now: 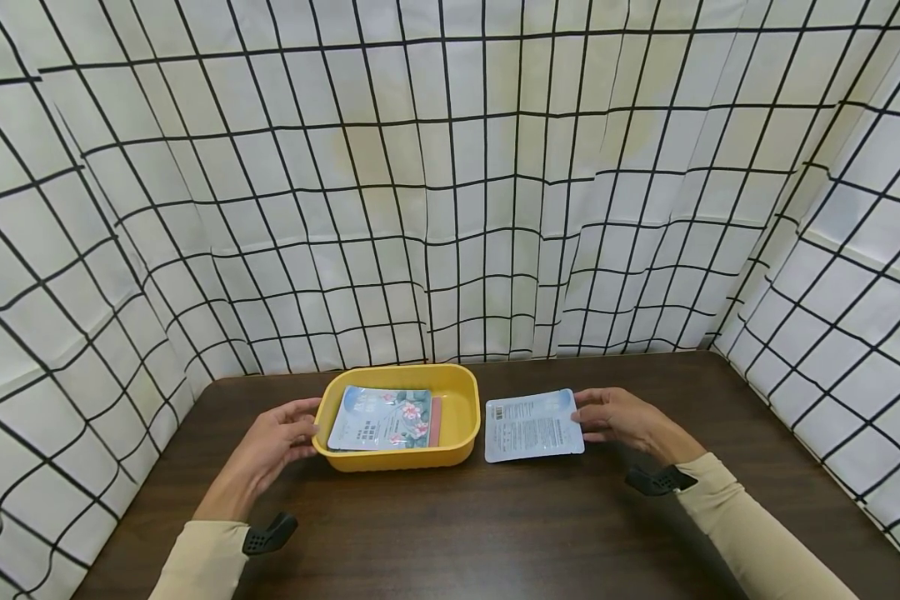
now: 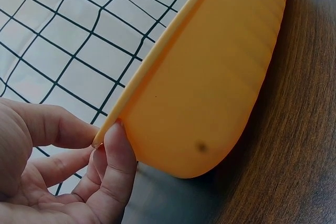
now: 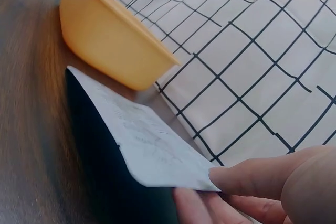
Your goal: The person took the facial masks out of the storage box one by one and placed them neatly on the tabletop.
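Observation:
A yellow plastic basket [image 1: 457, 417] stands on the brown table. My left hand [image 1: 279, 442] pinches its left rim between thumb and fingers, as the left wrist view shows up close. Inside the basket lies a light-blue sachet [image 1: 378, 417] with pink flowers, on top of a pink packet [image 1: 436, 421]. To the right of the basket, my right hand [image 1: 621, 421] pinches the right edge of another flat light-blue sachet [image 1: 532, 427], whose text-covered side faces up. In the right wrist view this sachet [image 3: 152, 140] is tilted, with a dark shadow beneath it.
The dark wood table [image 1: 435, 533] reaches back to a white cloth wall with a black grid [image 1: 480, 208], which also rises at both sides. Each wrist wears a black strap, such as the right strap [image 1: 660, 481].

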### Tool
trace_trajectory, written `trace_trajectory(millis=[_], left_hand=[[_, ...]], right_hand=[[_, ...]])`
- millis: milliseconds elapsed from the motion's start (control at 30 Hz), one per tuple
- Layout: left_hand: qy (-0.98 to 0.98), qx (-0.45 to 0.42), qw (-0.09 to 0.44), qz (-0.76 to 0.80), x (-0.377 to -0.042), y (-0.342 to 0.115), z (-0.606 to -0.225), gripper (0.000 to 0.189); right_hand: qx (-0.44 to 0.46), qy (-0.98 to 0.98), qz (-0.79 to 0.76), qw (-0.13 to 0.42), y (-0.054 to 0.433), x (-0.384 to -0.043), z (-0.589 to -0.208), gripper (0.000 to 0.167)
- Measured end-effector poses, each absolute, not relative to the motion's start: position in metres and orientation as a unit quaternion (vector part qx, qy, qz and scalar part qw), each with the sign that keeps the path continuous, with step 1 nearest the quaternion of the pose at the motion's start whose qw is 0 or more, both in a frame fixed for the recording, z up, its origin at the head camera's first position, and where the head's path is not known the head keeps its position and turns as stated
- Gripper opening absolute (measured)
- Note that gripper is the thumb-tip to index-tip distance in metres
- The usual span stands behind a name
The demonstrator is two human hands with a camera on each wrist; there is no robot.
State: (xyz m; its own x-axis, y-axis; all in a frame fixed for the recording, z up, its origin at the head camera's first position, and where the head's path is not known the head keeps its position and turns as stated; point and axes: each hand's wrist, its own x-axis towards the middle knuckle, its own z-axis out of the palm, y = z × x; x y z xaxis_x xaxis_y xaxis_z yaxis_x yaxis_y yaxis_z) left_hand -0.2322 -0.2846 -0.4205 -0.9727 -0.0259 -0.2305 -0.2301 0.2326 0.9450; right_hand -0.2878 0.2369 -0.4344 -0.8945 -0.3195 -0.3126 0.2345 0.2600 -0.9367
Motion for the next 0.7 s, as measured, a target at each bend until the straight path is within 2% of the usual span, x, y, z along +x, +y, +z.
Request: trace_trajectory(millis=[267,700], left_hand=[[0.779,-0.087,0.084,0.616,-0.2336,-0.2859,-0.4217,0.055],[0.781,-0.088,0.084,0.613,-0.233,-0.285,-0.4213,0.054]], right_hand=[[-0.023,0.797,-0.567,0.206,0.2377,-0.2886,-0.4364,0.053],[-0.049,0.821,-0.533,0.2,0.246,-0.2907,-0.4332,0.044]])
